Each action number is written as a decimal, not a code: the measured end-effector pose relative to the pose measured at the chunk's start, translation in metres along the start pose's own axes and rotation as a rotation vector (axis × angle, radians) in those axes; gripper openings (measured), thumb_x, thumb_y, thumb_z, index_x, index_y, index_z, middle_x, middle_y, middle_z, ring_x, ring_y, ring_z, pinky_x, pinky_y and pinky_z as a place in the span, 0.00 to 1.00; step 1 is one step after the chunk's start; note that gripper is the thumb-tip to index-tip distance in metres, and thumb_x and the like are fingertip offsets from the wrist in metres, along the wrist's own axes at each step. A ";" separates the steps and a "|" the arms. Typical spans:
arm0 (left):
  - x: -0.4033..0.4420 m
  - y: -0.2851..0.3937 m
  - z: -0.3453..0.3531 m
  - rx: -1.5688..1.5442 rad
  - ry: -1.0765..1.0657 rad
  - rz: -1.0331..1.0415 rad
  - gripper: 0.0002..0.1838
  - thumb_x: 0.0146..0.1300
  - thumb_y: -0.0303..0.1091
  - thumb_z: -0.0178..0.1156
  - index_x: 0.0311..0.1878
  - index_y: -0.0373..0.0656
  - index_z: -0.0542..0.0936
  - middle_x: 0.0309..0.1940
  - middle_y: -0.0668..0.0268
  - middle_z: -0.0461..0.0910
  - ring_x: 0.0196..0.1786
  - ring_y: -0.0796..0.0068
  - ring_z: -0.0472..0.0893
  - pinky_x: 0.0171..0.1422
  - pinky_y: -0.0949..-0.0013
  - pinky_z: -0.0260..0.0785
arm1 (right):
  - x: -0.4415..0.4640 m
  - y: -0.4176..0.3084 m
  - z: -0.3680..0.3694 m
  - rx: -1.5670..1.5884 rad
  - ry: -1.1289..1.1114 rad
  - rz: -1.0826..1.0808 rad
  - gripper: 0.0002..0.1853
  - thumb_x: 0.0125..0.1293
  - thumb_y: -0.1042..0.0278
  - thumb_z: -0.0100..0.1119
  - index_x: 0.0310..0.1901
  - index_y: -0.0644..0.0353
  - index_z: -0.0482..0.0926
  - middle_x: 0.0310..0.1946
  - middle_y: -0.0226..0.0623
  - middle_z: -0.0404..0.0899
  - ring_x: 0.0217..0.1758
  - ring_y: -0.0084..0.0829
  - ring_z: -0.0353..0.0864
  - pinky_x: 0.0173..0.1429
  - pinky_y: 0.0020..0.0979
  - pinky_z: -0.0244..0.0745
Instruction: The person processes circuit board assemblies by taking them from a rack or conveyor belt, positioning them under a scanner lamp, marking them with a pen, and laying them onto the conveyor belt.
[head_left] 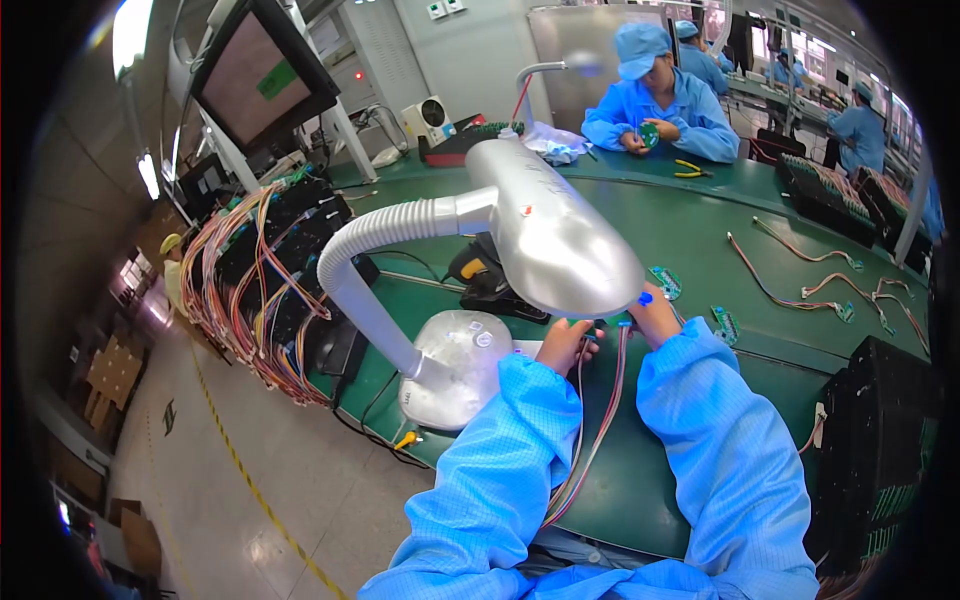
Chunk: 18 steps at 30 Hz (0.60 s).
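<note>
Silver lamp [565, 235] partly masks the right hand [654, 316], finger state unclear; left hand [567, 346] fingers curl nearly closed, apparently on wires [580, 385].

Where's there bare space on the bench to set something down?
The bench looks bare between the pliers and the small boards by the right hand. Another patch lies between the right sleeve and the black rack. It's crowded around the lamp and hands, at the wired boards far right, and by the wire bundles at left.
</note>
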<state>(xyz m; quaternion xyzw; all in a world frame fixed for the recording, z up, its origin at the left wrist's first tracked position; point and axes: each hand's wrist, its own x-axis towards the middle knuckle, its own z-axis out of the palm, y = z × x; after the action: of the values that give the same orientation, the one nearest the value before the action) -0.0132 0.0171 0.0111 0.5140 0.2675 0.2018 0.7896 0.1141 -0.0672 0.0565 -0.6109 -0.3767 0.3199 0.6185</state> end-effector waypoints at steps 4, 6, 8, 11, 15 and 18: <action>-0.007 -0.001 -0.003 -0.018 -0.030 -0.055 0.12 0.54 0.39 0.50 0.41 0.45 0.69 0.26 0.67 0.74 0.22 0.81 0.72 0.23 0.81 0.64 | 0.044 0.014 0.022 -0.018 -0.072 0.067 0.09 0.50 0.72 0.51 0.34 0.65 0.71 0.17 0.34 0.70 0.13 0.23 0.69 0.12 0.23 0.63; -0.005 -0.006 -0.006 -0.042 -0.039 -0.046 0.12 0.55 0.38 0.49 0.41 0.45 0.69 0.27 0.65 0.74 0.24 0.78 0.73 0.26 0.78 0.66 | 0.052 0.012 0.028 -0.117 -0.060 0.057 0.09 0.50 0.71 0.51 0.34 0.65 0.71 0.17 0.34 0.70 0.13 0.23 0.69 0.12 0.22 0.63; 0.003 -0.013 -0.011 -0.055 -0.055 -0.033 0.12 0.55 0.38 0.48 0.42 0.46 0.69 0.28 0.65 0.74 0.26 0.76 0.74 0.29 0.76 0.66 | 0.057 0.014 0.031 -0.172 -0.040 0.035 0.09 0.50 0.71 0.51 0.34 0.65 0.71 0.17 0.34 0.70 0.13 0.23 0.69 0.12 0.22 0.63; 0.010 -0.020 -0.015 -0.062 -0.065 -0.008 0.12 0.56 0.38 0.47 0.42 0.47 0.68 0.28 0.64 0.75 0.28 0.74 0.74 0.31 0.73 0.67 | 0.072 0.018 0.032 -0.230 -0.007 -0.005 0.10 0.50 0.71 0.52 0.34 0.65 0.70 0.17 0.34 0.70 0.13 0.23 0.69 0.12 0.22 0.63; 0.011 -0.019 -0.016 -0.044 -0.091 -0.018 0.12 0.55 0.38 0.48 0.43 0.48 0.68 0.28 0.65 0.75 0.28 0.74 0.74 0.31 0.73 0.67 | 0.082 0.022 0.034 -0.275 0.019 -0.040 0.10 0.50 0.71 0.52 0.35 0.65 0.70 0.17 0.34 0.70 0.13 0.23 0.69 0.12 0.22 0.63; 0.015 -0.022 -0.016 -0.054 -0.090 -0.011 0.12 0.55 0.39 0.48 0.42 0.48 0.69 0.28 0.65 0.75 0.28 0.75 0.74 0.30 0.74 0.67 | 0.090 0.024 0.032 -0.302 0.032 -0.059 0.10 0.50 0.71 0.52 0.35 0.65 0.70 0.17 0.34 0.70 0.13 0.23 0.69 0.12 0.22 0.63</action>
<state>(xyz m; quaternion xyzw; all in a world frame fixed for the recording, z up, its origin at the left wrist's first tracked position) -0.0112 0.0286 -0.0173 0.4998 0.2291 0.1814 0.8154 0.1339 0.0275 0.0388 -0.6908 -0.4285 0.2314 0.5345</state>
